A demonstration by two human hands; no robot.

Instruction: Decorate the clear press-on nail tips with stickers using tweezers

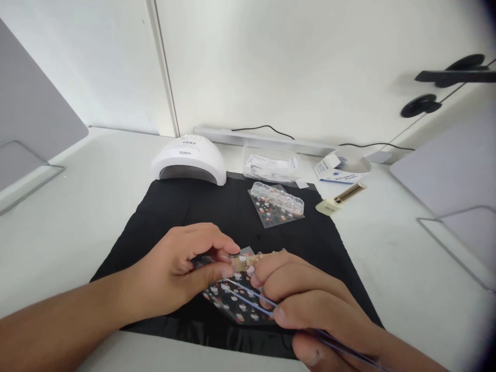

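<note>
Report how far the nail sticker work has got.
Done: nothing visibly finished; the nail lamp sits apart, nothing under it. In hand: left hand pinches a nail tip; right hand works thin tweezers over the sticker sheet. Left: many stickers remain there.

The left hand [182,271] and right hand [306,305] meet fingertip to fingertip over a sticker sheet [236,302], which lies on the cloth mat [186,212] directly beneath the grip. Tweezers [251,302] run from the grip back under the right hand. Behind the grip, a bead box [277,199] rests on a second sheet; farther behind and to the left stands the nail lamp [189,160].
</note>
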